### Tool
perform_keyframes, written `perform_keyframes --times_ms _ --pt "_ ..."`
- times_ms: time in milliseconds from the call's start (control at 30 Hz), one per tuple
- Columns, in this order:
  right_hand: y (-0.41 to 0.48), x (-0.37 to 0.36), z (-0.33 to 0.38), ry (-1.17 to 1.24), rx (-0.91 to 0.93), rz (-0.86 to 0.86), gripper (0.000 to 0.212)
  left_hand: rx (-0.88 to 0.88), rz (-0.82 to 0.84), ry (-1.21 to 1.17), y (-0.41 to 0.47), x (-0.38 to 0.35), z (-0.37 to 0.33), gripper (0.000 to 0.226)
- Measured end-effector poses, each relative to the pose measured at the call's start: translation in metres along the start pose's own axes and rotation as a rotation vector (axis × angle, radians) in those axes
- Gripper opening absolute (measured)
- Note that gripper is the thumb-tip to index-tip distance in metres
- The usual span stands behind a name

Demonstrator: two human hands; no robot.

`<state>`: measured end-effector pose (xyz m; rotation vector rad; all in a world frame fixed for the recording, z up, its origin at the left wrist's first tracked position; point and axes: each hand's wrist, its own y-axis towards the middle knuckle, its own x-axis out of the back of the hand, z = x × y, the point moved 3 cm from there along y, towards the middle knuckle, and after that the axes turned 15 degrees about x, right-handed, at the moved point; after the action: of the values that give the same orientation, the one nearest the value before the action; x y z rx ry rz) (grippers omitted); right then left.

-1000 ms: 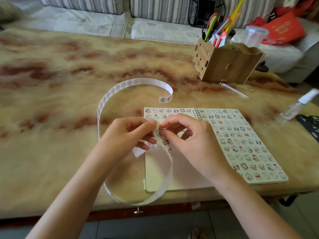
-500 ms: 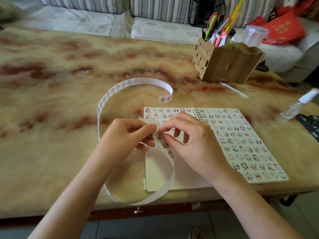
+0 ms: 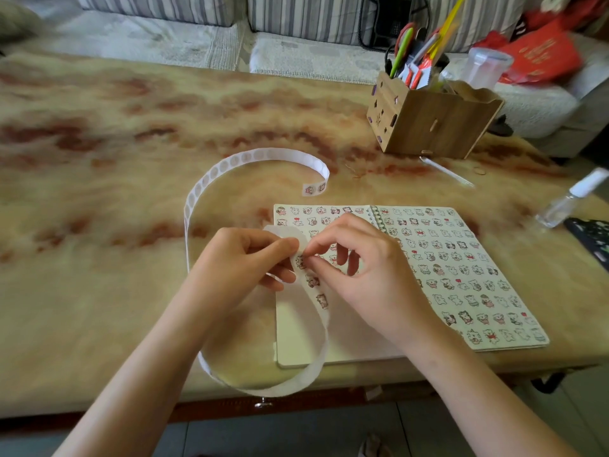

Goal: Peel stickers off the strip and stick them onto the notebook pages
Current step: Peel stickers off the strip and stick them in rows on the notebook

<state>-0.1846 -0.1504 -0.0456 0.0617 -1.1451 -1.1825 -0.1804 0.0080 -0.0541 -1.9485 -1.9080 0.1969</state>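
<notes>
My L hand (image 3: 244,262) is curled, thumb & forefinger pinching the white strip (image 3: 260,156) where it bends over my fingers. My R hand (image 3: 369,275) meets it fingertip to fingertip, thumb & forefinger nipping at a small animal sticker (image 3: 300,261) on the strip; the other fingers hang loosely curled above the page. Can't tell if the sticker edge has lifted yet.

Both hands sit over the left page of the open notebook (image 3: 296,341), spiral-bound, lying flat at the near edge of the bench (image 3: 99,258). The right page is packed w/ rows of little cartoon stickers; the left page has rows along its far part only, its near part plain cream, partly hidden by my R hand & wrist.

The strip is thin glossy backing paper. It drops from my hands, loops past the near bench edge, climbs up the left & curls round far of the notebook, w/ round peeled gaps along that stretch & two stickers at its free end.

Bench top is glossy, cream w/ red-brown marbling. Far right: a wooden box organiser (image 3: 435,127) w/ cut-out slots, stuffed w/ pens and scissors (image 3: 415,57). A thin white stick (image 3: 448,173) lies just near of it. Right edge: a clear bottle (image 3: 566,202) w/ white cap, lying tilted, beside a dark patterned item (image 3: 593,239). Beyond: a striped sofa (image 3: 158,8), a clear plastic tub (image 3: 484,67), a red bag (image 3: 540,54).
</notes>
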Motion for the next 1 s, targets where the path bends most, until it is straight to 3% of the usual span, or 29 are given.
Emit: perform_keyframes --times_ms 133,400,633,1000 --pt "0.001 0.001 -0.001 0.195 -0.133 0.02 0.009 0.007 0.002 0.012 0.001 -0.001 0.0 0.02" --pt "0.001 0.024 -0.011 0.473 -0.389 -0.003 0.003 -0.018 -0.053 0.1 0.003 0.0 0.005 0.02" --pt "-0.014 0.072 -0.056 0.302 -0.726 0.041 0.005 -0.046 -0.076 0.231 0.003 -0.003 0.009 0.016" --pt "-0.022 0.074 -0.062 0.181 -0.754 0.094 0.007 -0.125 -0.112 0.364 0.001 -0.003 0.007 0.017"
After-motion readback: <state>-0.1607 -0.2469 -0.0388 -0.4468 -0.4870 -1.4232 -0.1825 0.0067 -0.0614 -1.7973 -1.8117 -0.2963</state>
